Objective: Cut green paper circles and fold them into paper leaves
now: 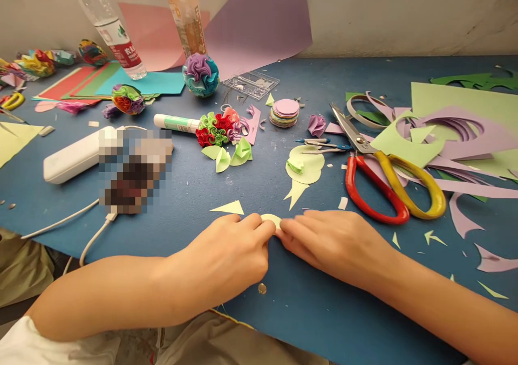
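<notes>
Near the table's front edge, my left hand (pixel 243 246) and my right hand (pixel 324 238) meet over a small piece of pale green paper (pixel 272 219). Both have their fingers closed on it, and only its curved upper edge shows between them. A pale green paper triangle (pixel 229 208) lies just beyond my left hand. Past my right hand are a stack of round pale green paper pieces (pixel 313 166) with a folded bit on top, and scissors (pixel 362 146) with one red and one yellow handle, blades apart.
Purple and green paper scraps (pixel 457 138) cover the right side. A stack of paper discs (pixel 284 112), a glue stick (pixel 176 123) and curled paper flowers (pixel 218 128) lie mid-table. At left are a white power bank (pixel 76 155), a cabled phone and a water bottle (pixel 119 44).
</notes>
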`<state>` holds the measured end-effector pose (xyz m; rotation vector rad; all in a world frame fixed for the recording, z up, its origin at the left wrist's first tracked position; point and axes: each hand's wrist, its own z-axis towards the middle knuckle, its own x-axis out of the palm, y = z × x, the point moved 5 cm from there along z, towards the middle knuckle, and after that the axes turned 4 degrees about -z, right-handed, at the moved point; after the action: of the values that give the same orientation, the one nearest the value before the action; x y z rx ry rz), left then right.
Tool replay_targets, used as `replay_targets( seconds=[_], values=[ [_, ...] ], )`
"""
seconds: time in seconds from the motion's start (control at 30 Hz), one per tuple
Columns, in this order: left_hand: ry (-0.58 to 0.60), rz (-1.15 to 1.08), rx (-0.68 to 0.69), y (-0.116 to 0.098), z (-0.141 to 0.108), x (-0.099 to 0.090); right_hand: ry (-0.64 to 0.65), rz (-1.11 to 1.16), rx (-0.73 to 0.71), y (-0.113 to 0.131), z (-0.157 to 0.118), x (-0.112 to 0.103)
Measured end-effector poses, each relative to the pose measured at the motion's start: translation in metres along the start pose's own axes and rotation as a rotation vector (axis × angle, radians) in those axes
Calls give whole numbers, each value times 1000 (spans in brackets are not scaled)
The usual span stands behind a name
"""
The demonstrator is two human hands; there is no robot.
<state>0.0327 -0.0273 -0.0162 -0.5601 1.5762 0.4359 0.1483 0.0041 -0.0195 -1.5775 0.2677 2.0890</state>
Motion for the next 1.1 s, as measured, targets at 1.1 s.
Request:
replay_targets(
  seconds=[1.1],
  values=[
    [74,-570,-145,54,3,-14,29,303,165,-9,4,6]
  ],
)
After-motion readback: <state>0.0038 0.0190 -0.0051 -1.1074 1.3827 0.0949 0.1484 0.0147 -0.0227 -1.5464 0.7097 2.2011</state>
